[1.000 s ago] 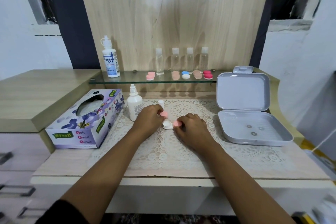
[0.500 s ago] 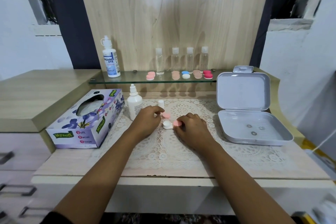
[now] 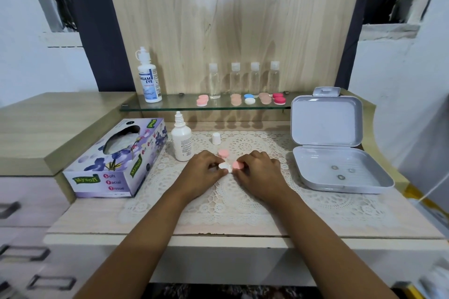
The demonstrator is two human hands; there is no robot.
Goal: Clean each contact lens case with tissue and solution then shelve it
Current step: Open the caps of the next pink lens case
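A white contact lens case [image 3: 224,167] lies on the lace mat [image 3: 243,192] between my hands. My left hand [image 3: 202,171] pinches its open left end. My right hand [image 3: 261,170] pinches the pink cap [image 3: 237,165] on its right end. A second pink cap [image 3: 222,153] lies loose on the mat just behind the case. The uncapped white solution bottle [image 3: 181,142] stands left of my hands, its small white cap [image 3: 216,138] upright beside it. A purple tissue box [image 3: 114,160] sits at the left.
The glass shelf [image 3: 170,105] at the back carries several coloured lens cases [image 3: 249,99], several clear bottles [image 3: 214,81] and a Dream Eye bottle [image 3: 148,77]. An open grey box [image 3: 340,170] with three lenses sits at the right. A raised wooden top lies to the left.
My left hand set the loose pink cap down on the mat and came back to hold the case's left end. My right hand stayed on the right cap.
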